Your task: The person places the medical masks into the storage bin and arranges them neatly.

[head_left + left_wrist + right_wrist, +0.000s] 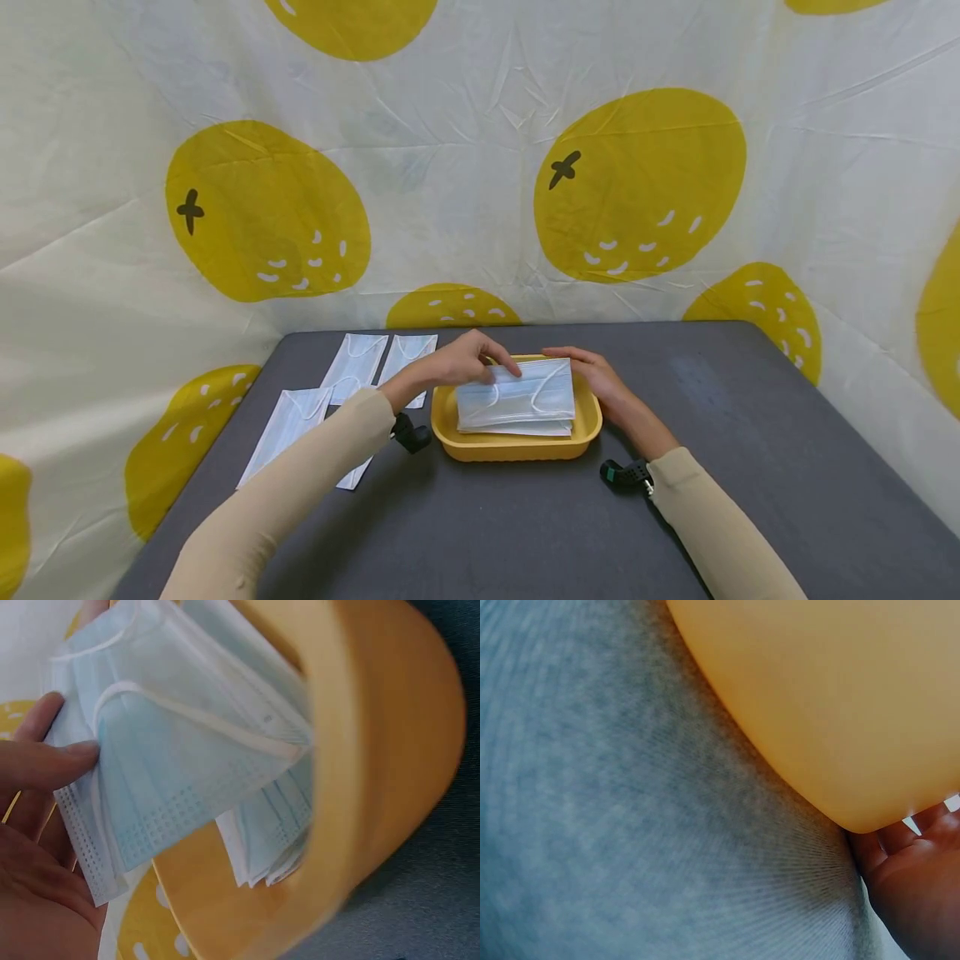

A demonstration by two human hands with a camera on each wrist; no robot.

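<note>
Yellow tray [517, 446] centre of grey bench [750, 467], holding stacked face masks [517, 400]. Left hand [461, 360] at 10 o'clock pinches the top mask; right hand [600, 379] at 2 o'clock, fingers relaxed against the stack.

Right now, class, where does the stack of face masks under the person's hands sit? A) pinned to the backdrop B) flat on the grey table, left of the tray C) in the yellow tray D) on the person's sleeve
C: the stack of face masks lies inside the yellow tray, with the left hand and right hand at its far edge.
</note>
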